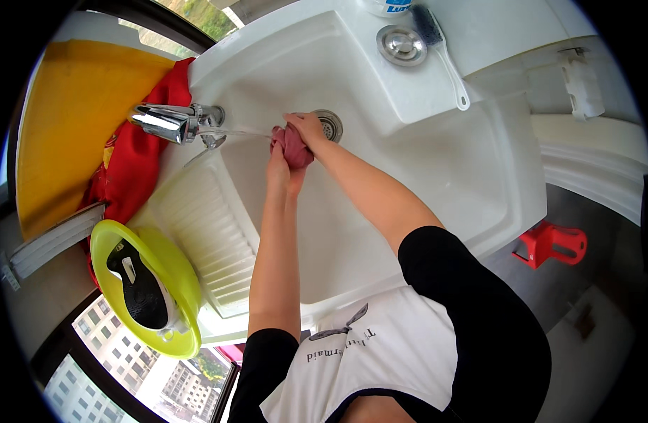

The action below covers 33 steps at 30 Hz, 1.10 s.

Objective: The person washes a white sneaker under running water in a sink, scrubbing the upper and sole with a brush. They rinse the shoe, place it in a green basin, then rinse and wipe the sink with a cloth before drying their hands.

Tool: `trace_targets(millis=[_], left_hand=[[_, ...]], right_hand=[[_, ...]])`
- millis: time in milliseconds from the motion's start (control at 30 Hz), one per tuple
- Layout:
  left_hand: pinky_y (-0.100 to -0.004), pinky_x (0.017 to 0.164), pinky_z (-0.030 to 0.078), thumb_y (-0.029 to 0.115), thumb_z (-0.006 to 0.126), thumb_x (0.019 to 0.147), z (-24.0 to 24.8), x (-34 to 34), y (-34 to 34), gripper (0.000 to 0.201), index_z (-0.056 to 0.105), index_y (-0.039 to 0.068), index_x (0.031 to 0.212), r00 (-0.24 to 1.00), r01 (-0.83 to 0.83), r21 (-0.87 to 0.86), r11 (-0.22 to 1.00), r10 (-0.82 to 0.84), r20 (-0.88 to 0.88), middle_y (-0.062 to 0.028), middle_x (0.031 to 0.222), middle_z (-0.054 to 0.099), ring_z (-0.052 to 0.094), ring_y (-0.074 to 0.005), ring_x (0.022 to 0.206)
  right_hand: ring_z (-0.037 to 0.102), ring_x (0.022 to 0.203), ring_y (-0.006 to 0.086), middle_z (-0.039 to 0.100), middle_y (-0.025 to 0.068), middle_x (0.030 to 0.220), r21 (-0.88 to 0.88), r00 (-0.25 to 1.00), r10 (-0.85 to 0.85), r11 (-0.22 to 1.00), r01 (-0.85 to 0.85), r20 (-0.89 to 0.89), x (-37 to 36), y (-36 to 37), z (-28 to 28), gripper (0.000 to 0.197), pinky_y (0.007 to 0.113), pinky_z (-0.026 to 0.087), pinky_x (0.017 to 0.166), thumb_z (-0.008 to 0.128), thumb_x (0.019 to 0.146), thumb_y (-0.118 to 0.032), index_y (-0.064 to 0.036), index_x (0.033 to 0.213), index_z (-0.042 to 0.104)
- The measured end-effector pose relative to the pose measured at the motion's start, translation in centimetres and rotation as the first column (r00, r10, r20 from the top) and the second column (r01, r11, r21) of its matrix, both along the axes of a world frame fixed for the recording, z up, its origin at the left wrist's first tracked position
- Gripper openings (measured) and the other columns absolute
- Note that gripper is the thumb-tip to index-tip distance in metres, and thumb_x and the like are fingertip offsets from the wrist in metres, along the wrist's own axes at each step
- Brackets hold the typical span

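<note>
- Head view, centre of the frame: the pink cloth (296, 149) is bunched up just left of the drain (331, 127), over the white sink (352, 233).
- The left hand (278, 168) closes on the cloth's lower left side; the right hand (310, 127) wraps its upper right side. Together they press it between them — some fingertips are hidden, so I cannot tell how firmly each one grips.
- Left of centre, a thin stream of water (241, 132) runs from the chrome faucet (174, 123) toward the cloth.
- What could go wrong: wet fabric may slip if the squeeze loosens, and a fold could drop over the drain and block it — the right hand is just beside it.
- Water hitting the bunched folds at an angle could splash onto the ribbed washboard (204, 229) or the sleeves.
- At the upper right, the brush (442, 56) and round metal lid (401, 45) sit near the ledge's edge; a careless elbow might knock them in.
</note>
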<state>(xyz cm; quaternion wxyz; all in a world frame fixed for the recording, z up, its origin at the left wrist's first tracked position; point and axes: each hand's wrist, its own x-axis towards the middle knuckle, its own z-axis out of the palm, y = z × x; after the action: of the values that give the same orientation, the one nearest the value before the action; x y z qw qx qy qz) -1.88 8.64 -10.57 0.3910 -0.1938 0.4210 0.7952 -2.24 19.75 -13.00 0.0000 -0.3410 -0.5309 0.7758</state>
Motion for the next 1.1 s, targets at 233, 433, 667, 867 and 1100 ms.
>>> trace_targets(millis=[233, 433, 667, 867, 1100], left_hand=[[-0.0399, 0.100, 0.042, 0.033, 0.058, 0.090, 3.6, -0.3, -0.2, 0.056, 0.034, 0.008, 0.134, 0.938, 0.342, -0.143, 0.929, -0.329, 0.105, -0.0096, 0.131, 0.042, 0.044, -0.0244, 0.121], [-0.0339, 0.073, 0.051, 0.026, 0.062, 0.087, 0.0, -2.2, -2.7, 0.035, 0.050, 0.005, 0.113, 0.803, 0.591, 0.028, 0.806, -0.591, 0.079, -0.0085, 0.105, 0.058, 0.059, -0.0221, 0.097], [-0.0300, 0.052, 0.045, 0.019, 0.061, 0.085, -0.2, -0.9, 0.3, 0.021, 0.056, 0.002, 0.096, 0.487, 0.095, -0.954, 0.284, -0.849, -0.204, -0.0043, 0.080, 0.060, 0.060, -0.0178, 0.073], [-0.0216, 0.045, 0.042, 0.020, 0.060, 0.083, 1.0, -2.5, 0.1, 0.024, 0.055, 0.001, 0.097, 0.852, 0.246, -0.600, 0.761, -0.465, -0.241, -0.0043, 0.074, 0.056, 0.055, -0.0107, 0.063], [-0.0159, 0.036, 0.027, 0.022, 0.057, 0.087, 1.5, -3.7, -1.2, 0.026, 0.052, 0.000, 0.099, 0.729, 0.055, 0.596, 0.801, -0.440, 0.525, -0.0031, 0.075, 0.047, 0.043, -0.0077, 0.057]], right_hand=[[0.056, 0.064, 0.0148, 0.057, 0.0049, 0.073, -0.522, 0.965, 0.135, 0.819, -0.236, -0.225, 0.9, 1.1, -0.5, 0.026, 0.031, 0.049, 0.060, 0.062, 0.088, -0.030, -0.0051, 0.093, 0.059], [0.050, 0.057, 0.0130, 0.053, 0.0010, 0.068, -0.167, 0.892, 0.346, 0.900, -0.404, -0.292, -1.1, 0.5, 0.3, 0.018, 0.029, 0.045, 0.054, 0.059, 0.089, -0.022, -0.0043, 0.093, 0.059], [0.058, 0.062, 0.0199, 0.061, 0.0114, 0.074, 0.509, 0.992, 0.120, 0.852, -0.126, 0.046, -2.6, -2.5, 0.6, 0.019, 0.034, 0.047, 0.060, 0.055, 0.090, -0.019, -0.0008, 0.094, 0.058], [0.061, 0.077, 0.0199, 0.064, 0.0109, 0.086, 0.146, 0.988, 0.144, 0.980, -0.134, -0.061, -2.6, -0.9, 0.4, 0.029, 0.034, 0.049, 0.069, 0.055, 0.091, -0.029, -0.0039, 0.104, 0.057], [0.060, 0.085, 0.0170, 0.059, 0.0071, 0.094, -0.643, 0.931, 0.101, 0.697, -0.317, -0.350, -0.9, 1.3, 2.9, 0.041, 0.032, 0.051, 0.072, 0.056, 0.090, -0.035, -0.0051, 0.119, 0.053]])
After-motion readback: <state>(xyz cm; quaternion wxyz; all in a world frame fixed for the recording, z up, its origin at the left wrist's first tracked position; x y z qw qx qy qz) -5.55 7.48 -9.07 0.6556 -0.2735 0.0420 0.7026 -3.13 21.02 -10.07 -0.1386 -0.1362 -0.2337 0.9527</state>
